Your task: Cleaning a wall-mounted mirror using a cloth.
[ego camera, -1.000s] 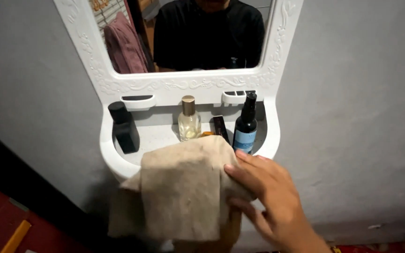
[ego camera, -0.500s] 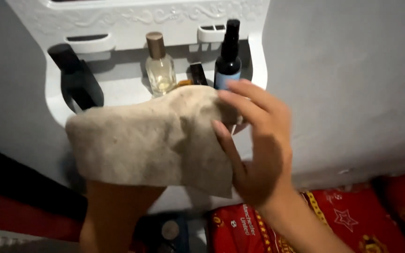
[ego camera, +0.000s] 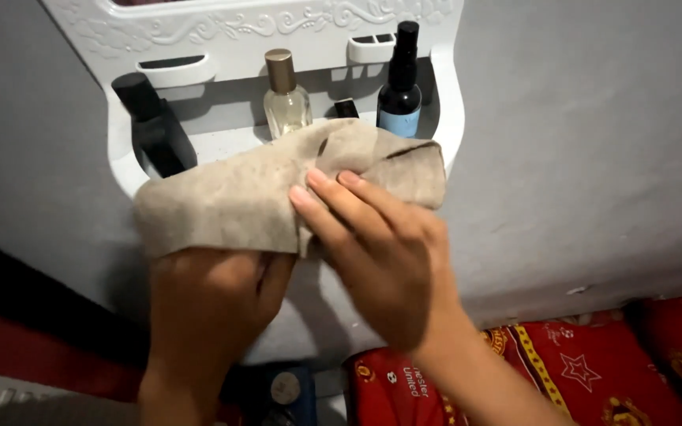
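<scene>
Gripping a beige cloth [ego camera: 230, 201], both hands [ego camera: 211, 292] [ego camera: 376, 244] press it against the white shelf [ego camera: 445, 118] on the grey wall [ego camera: 586, 142].

Beige cloth [ego camera: 246, 197], folded, over shelf rim

Grey wall [ego camera: 578, 142], white shelf [ego camera: 447, 95], red fabric [ego camera: 593, 371]

This is a room in a home, at a grooming corner: a white plastic wall shelf [ego camera: 451, 102] with an ornate frame hangs on a grey wall [ego camera: 586, 142], holding a perfume bottle [ego camera: 286, 99], a dark spray bottle [ego camera: 401, 87] and a black bottle [ego camera: 154, 126]. Red patterned bedding [ego camera: 562, 371] lies below.
</scene>
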